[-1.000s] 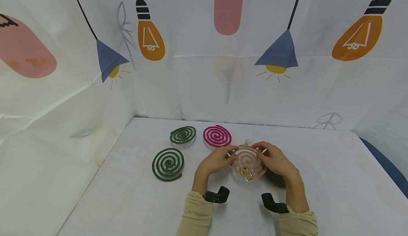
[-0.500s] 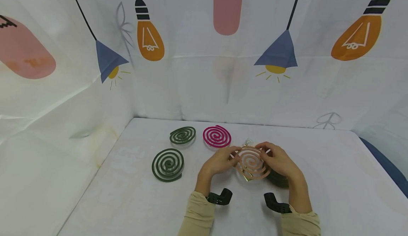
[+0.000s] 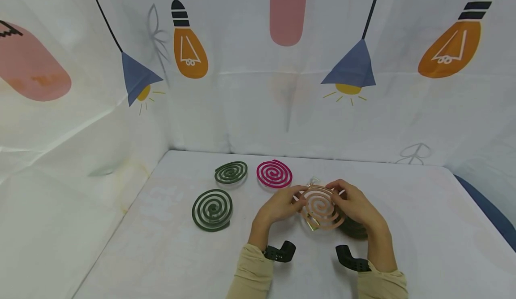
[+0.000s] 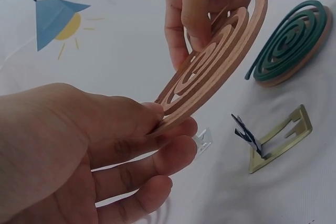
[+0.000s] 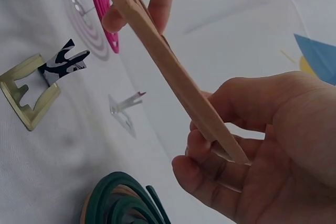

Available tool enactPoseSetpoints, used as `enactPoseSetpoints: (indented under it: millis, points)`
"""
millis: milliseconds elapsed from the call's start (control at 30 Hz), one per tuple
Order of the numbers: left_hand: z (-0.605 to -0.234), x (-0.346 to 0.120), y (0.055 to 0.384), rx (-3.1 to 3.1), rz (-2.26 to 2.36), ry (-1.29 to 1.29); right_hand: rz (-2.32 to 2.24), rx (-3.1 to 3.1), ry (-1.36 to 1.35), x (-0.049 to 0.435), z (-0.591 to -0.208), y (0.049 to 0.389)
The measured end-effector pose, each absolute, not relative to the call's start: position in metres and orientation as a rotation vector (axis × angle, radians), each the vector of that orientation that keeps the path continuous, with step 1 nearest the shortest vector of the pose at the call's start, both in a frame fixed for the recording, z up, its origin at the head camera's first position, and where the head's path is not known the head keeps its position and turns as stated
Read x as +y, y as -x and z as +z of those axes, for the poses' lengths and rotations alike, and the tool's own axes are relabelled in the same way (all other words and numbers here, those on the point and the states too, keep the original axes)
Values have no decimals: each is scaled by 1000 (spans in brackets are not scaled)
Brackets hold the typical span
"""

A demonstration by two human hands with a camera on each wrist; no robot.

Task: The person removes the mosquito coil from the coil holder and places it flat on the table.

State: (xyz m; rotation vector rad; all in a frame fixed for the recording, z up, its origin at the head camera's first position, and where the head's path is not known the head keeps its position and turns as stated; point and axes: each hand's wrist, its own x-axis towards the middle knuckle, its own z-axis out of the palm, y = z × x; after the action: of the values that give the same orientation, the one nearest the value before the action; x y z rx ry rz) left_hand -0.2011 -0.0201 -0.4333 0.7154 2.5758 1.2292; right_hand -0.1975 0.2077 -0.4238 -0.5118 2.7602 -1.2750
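A tan mosquito coil is held above the table between both hands. My left hand pinches its left rim between thumb and fingers. At the opposite rim, my right hand grips it likewise. Seen edge-on in the right wrist view, the tan coil is tilted. Below it on the table lies a gold metal coil stand with a raised prong, apart from the coil. A dark green coil rests on a tan layer near my right hand, partly hidden in the head view.
A green coil lies at the left, and another green coil sits raised behind it. A pink coil also stands raised at the back. Just beyond the hands is a silver stand. Cloth walls border the table.
Both hands have shifted slightly to the right with the tan coil between them, showing more of the gold stand's left side. The other coils stay where they were.
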Motion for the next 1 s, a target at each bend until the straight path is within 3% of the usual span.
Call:
enactPoseSetpoints:
  millis: [1000]
  points:
    - [-436,-12,200,2575,1216,-753,-1301,2768,529,218,-424,196]
